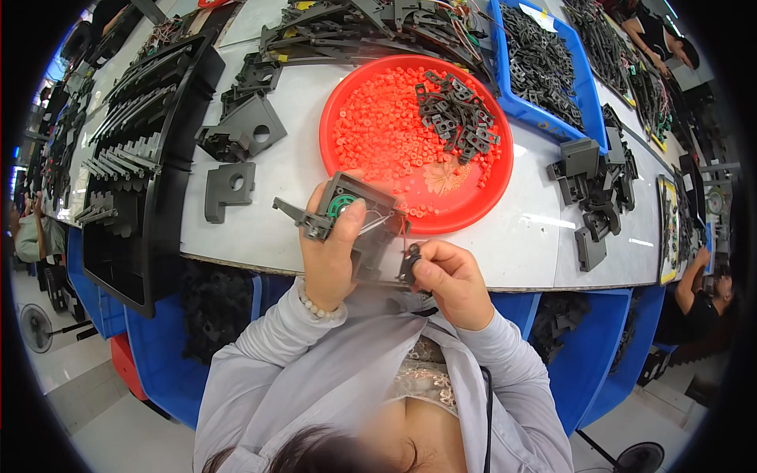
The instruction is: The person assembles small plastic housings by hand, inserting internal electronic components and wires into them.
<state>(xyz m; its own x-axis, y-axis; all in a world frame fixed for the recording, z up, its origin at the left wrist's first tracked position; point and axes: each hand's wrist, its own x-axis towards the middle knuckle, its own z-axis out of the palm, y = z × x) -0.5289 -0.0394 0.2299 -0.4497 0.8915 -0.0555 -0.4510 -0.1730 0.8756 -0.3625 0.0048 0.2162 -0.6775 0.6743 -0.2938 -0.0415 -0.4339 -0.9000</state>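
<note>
Had grey housing (378, 238) in left hand (326, 256), above surface (512, 244) edge, by red tray (456, 214); pinched small black piece (409, 264) in right hand (459, 285) at housing's near end. Couldn't tell contact, blurry there. Called for steady housing, light pinch, thin wires (374, 222) kept slack. Spotted white slip (540, 17) in blue bin (536, 117), with nothing legible on it.

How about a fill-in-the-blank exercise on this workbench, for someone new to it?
1. The left hand holds a grey housing with a round disc coloured ____.
2. The right hand pinches a small part coloured ____.
3. The round tray holding many small pieces is ____.
4. Dark clips lie toward that tray's far ____ side.

Missing words: green; black; red; right.
</note>
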